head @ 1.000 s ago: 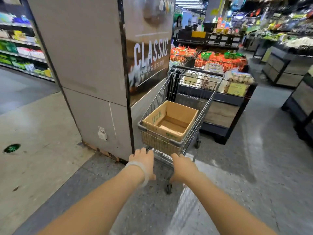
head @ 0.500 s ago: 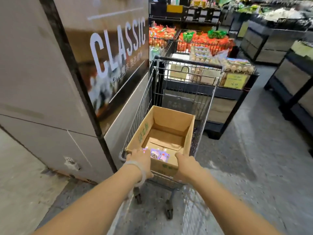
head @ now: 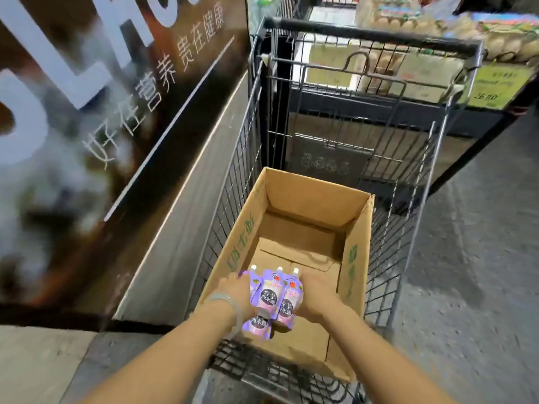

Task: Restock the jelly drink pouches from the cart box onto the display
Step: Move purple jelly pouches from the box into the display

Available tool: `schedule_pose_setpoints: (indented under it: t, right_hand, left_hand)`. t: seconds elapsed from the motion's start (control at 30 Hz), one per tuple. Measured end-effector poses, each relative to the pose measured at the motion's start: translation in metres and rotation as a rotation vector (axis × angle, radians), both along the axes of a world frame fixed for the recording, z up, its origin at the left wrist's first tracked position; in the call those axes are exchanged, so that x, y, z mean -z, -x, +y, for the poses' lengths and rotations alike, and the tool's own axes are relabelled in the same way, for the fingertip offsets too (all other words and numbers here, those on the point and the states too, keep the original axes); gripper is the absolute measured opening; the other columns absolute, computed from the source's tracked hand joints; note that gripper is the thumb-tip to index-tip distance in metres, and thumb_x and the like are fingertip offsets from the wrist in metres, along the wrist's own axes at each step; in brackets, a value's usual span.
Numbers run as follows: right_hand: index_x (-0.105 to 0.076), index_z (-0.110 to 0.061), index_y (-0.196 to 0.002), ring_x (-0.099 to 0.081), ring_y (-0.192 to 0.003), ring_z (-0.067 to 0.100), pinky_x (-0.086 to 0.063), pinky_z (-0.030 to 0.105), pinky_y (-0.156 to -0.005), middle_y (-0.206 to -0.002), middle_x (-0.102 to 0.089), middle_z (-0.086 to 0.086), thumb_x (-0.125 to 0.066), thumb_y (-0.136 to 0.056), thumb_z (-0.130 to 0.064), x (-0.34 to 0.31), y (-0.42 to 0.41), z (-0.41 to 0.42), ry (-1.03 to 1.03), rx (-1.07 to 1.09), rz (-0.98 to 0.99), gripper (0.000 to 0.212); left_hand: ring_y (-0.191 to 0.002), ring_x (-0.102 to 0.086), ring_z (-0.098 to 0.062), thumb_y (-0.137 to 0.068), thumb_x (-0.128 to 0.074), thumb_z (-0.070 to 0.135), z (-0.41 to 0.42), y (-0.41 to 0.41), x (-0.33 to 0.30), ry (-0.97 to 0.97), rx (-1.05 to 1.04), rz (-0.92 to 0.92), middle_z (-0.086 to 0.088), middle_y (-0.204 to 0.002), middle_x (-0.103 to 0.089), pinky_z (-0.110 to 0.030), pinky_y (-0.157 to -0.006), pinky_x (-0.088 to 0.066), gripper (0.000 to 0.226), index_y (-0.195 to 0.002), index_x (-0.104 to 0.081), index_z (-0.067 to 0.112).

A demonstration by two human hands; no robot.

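An open cardboard box [head: 354, 258] sits in a wire shopping cart [head: 414, 182] in front of me. A bunch of purple jelly drink pouches [head: 272, 295] with white caps stands at the near end of the box. My left hand [head: 236, 290] holds the bunch from the left side, a pale bangle on the wrist. My right hand [head: 316, 297] holds it from the right. The far part of the box shows only bare cardboard.
A pillar with a dark poster [head: 96, 112] stands close on the left of the cart. Beyond the cart is a low display stand [head: 437, 118] with egg cartons [head: 495, 36] and a yellow price sign [head: 498, 86]. Grey floor [head: 478, 272] lies to the right.
Both hands left the cart handle and reached into the box, where they now hold the purple pouches. The view has moved closer and tilted down onto the cart.
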State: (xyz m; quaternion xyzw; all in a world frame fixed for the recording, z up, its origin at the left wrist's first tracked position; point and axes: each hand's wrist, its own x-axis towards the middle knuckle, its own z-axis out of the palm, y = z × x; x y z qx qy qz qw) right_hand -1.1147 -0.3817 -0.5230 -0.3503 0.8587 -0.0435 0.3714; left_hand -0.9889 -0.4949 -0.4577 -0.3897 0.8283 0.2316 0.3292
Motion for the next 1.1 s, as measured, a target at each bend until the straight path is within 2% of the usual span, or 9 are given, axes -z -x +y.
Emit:
schedule_pose_setpoints:
  t: [0.07,0.2,0.37,0.5,0.63,0.8,0.9,1.0,1.1]
  right_hand:
    - [-0.055,-0.02,-0.107,-0.059,-0.086,0.022,-0.043,0.025,-0.065,-0.094,-0.059,0.0,-0.063,-0.074,-0.027,0.032,0.002,-0.004,-0.03,0.045,-0.119,0.035]
    - [-0.058,-0.028,-0.107,-0.061,-0.097,0.019,-0.053,0.031,-0.08,-0.107,-0.063,-0.004,-0.063,-0.065,-0.037,0.11,0.006,0.002,-0.055,0.23,-0.217,0.044]
    - [-0.048,-0.021,-0.114,-0.055,-0.09,0.019,-0.045,0.028,-0.078,-0.105,-0.06,0.004,-0.067,-0.08,-0.023,0.151,0.012,-0.003,-0.071,0.547,-0.406,0.038]
    - [-0.055,-0.014,-0.104,-0.063,-0.095,0.022,-0.05,0.033,-0.079,-0.108,-0.065,0.009,-0.074,-0.071,-0.015,0.191,-0.001,-0.012,0.009,0.9,-0.535,0.039]
    - [-0.067,-0.012,-0.094,-0.07,-0.085,0.031,-0.059,0.05,-0.072,-0.099,-0.07,0.015,-0.072,-0.036,-0.042,0.28,-0.024,0.002,-0.012,1.082,-0.555,0.065]
    - [-0.068,-0.017,-0.086,-0.067,-0.085,0.032,-0.056,0.046,-0.078,-0.086,-0.071,0.008,-0.068,-0.046,-0.061,0.239,-0.017,-0.023,-0.096,1.161,-0.477,0.059]
    - [-0.068,-0.012,-0.083,-0.063,-0.069,0.025,-0.055,0.032,-0.063,-0.082,-0.069,0.009,-0.074,-0.074,-0.034,0.216,-0.016,-0.032,0.019,1.242,-0.543,0.025]
    - [-0.061,-0.002,-0.102,-0.065,-0.067,0.023,-0.052,0.024,-0.045,-0.094,-0.069,0.014,-0.075,-0.078,-0.014,0.211,-0.016,-0.03,0.103,1.373,-0.681,0.03]
    - [-0.06,-0.001,-0.108,-0.063,-0.065,0.023,-0.054,0.024,-0.043,-0.096,-0.067,0.017,-0.069,-0.081,0.001,0.198,-0.011,-0.031,0.128,1.379,-0.785,0.029]
  left_hand:
    - [-0.129,-0.039,-0.028,-0.081,-0.065,0.044,-0.007,0.012,0.029,-0.06,-0.012,-0.051,-0.011,-0.139,-0.04,-0.034,-0.104,-0.037,0.07,-0.137,-0.035,0.013]
    - [-0.125,-0.046,-0.027,-0.083,-0.064,0.042,-0.019,0.034,0.088,-0.144,-0.04,-0.076,-0.01,-0.135,-0.046,-0.031,-0.099,-0.039,0.06,-0.131,-0.043,0.013]
    - [-0.123,-0.049,-0.026,-0.082,-0.06,0.045,-0.024,0.053,0.159,-0.22,-0.189,-0.081,-0.008,-0.134,-0.05,-0.034,-0.099,-0.042,0.061,-0.131,-0.042,0.014]
    - [-0.12,-0.049,-0.026,-0.081,-0.065,0.041,-0.027,0.062,0.192,-0.249,-0.274,-0.09,-0.008,-0.132,-0.046,-0.032,-0.092,-0.042,0.066,-0.132,-0.038,0.01]
    - [-0.117,-0.052,-0.027,-0.071,-0.079,0.033,-0.025,0.066,0.21,-0.245,-0.34,-0.142,-0.009,-0.128,-0.049,-0.033,-0.093,-0.046,0.071,-0.125,-0.04,0.01]
    - [-0.115,-0.057,-0.024,-0.074,-0.075,0.031,-0.026,0.068,0.222,-0.276,-0.362,-0.224,-0.007,-0.126,-0.054,-0.03,-0.088,-0.048,0.073,-0.131,-0.037,0.007]
    - [-0.11,-0.059,-0.023,-0.081,-0.068,0.027,-0.029,0.071,0.22,-0.285,-0.366,-0.245,-0.007,-0.123,-0.056,-0.026,-0.079,-0.045,0.061,-0.131,-0.039,0.007]
    - [-0.098,-0.057,-0.023,-0.085,-0.063,0.024,-0.039,0.074,0.213,-0.306,-0.365,-0.263,-0.005,-0.111,-0.055,-0.027,-0.076,-0.042,0.06,-0.136,-0.036,0.01]
    - [-0.106,-0.057,-0.025,-0.084,-0.065,0.02,-0.046,0.067,0.209,-0.375,-0.429,-0.229,-0.007,-0.13,-0.053,-0.029,-0.084,-0.046,0.075,-0.146,-0.025,0.014]
